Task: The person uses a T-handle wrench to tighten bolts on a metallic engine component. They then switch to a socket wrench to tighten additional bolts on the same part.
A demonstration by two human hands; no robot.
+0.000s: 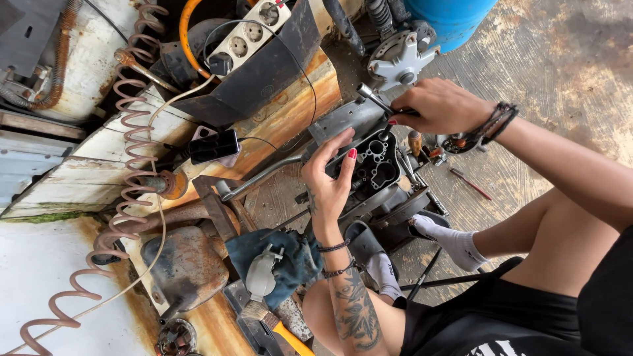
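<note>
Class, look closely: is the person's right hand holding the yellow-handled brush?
No. The right hand grips a metal tool over the black engine part; the brush lies untouched.

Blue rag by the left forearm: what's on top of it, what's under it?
On the blue rag lies a grey plug-shaped part; a brush with a yellow handle overlaps its lower edge. It rests on rusty metal. Anything beneath the cloth is hidden.

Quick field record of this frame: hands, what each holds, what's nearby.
left hand: steadies black engine casing
right hand: grips metal tool, tip at casing's top edge
nearby: white power strip, coiled hose, blue rag, brush
floor: worn concrete
</note>
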